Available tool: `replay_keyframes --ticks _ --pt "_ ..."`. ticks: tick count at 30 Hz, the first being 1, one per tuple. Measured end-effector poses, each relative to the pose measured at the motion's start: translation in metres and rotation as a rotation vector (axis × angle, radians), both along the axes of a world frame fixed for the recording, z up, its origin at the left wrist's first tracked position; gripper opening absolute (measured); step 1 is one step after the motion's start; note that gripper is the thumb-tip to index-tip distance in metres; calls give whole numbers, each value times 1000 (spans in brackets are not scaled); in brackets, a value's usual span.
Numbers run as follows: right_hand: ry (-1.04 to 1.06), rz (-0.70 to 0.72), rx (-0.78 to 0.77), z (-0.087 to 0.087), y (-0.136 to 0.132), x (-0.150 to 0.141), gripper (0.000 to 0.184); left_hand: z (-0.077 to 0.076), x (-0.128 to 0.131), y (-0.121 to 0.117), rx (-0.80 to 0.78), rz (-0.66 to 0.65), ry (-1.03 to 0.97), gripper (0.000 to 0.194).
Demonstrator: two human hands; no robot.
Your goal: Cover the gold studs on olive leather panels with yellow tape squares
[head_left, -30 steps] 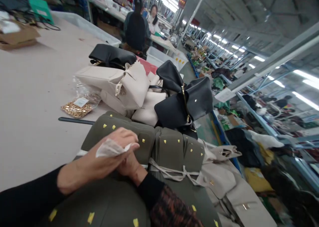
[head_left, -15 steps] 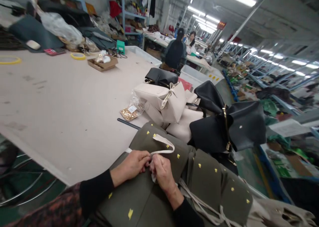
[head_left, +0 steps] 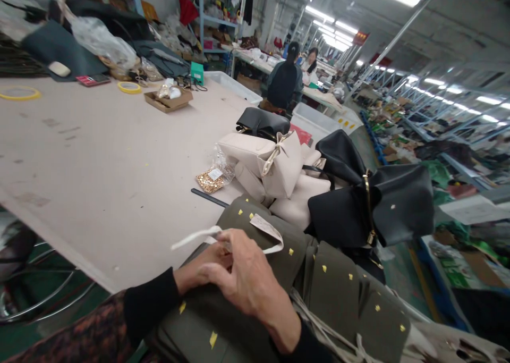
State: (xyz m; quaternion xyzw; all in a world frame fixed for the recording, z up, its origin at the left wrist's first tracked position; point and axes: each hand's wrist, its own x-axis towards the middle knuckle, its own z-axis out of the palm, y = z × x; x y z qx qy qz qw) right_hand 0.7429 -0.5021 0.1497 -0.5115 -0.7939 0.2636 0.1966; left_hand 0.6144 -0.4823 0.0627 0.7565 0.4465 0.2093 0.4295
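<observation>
An off-white fabric strip (head_left: 195, 237) passes between my hands, with one end sticking out to the left and another part curling to the right over a bundle of dark olive panels (head_left: 223, 320). My right hand (head_left: 255, 275) arches over my left, its fingertips closed on the strip. Partly covered by it, my left hand (head_left: 199, 270) is closed at the strip's crossing; its fingertips are hidden. Small yellow tape bits dot the olive panels, which lie folded under both hands. More olive bundles (head_left: 338, 278) with off-white ties (head_left: 319, 326) lie to the right.
Beyond the bundles are cream bags (head_left: 281, 166) and black bags (head_left: 398, 203). A plastic bag of gold hardware (head_left: 211, 179) and a dark strip (head_left: 209, 197) lie on the table (head_left: 99, 166). Farther back are a cardboard tray (head_left: 167, 103), yellow tape rolls (head_left: 129, 87) and two seated people.
My right hand has risen and swung left over my left hand. A strip end now extends leftward past the fingers. The view has shifted slightly.
</observation>
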Motion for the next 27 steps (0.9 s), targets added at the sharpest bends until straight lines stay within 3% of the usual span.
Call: replay_keyframes --ticks 3,5,8,14,22,25,27 --pt "-67 -192 5 -18 -11 33 43 3 4 3 -299 -14 -232 47" --pt "-140 -196 -42 -32 -19 49 23 5 7 2 -545 56 -430 40" --pt "-232 -150 -81 -45 -29 58 23 6 12 0 -697 178 -539 35" --pt "-348 -119 -144 -36 -39 57 14 9 16 -2 -659 298 -393 21" --pt "-302 -140 -209 -32 -43 60 15 8 18 -4 -628 313 -406 16" --pt "-291 -109 -102 -34 -42 61 13 5 16 -6 -492 251 -329 11" --pt "-248 -53 9 -34 -38 62 13 6 14 -9 -268 192 -247 9"
